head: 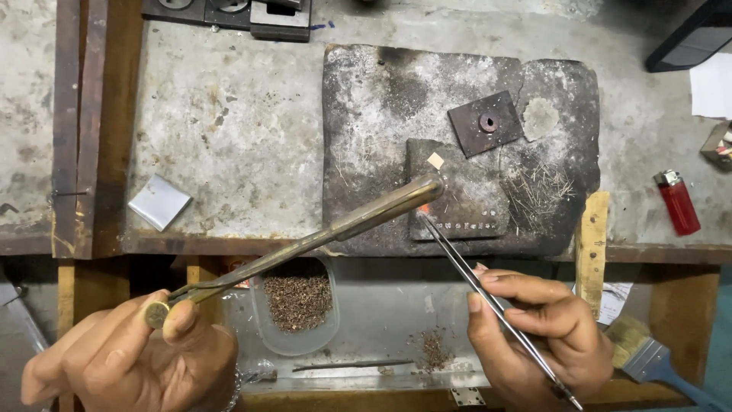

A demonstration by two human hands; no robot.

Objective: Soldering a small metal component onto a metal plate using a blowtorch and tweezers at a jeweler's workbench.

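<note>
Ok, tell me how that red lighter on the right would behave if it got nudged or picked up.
The red lighter lies flat on the bench, so it would probably slide rather than tip. Its smooth body may be a little slippery. It looks small and likely light, and stiff enough not to bend in a pinch.

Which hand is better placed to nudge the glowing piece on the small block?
Right hand: its tweezers already end at the glowing piece on the small block. Left hand holds the torch.
</note>
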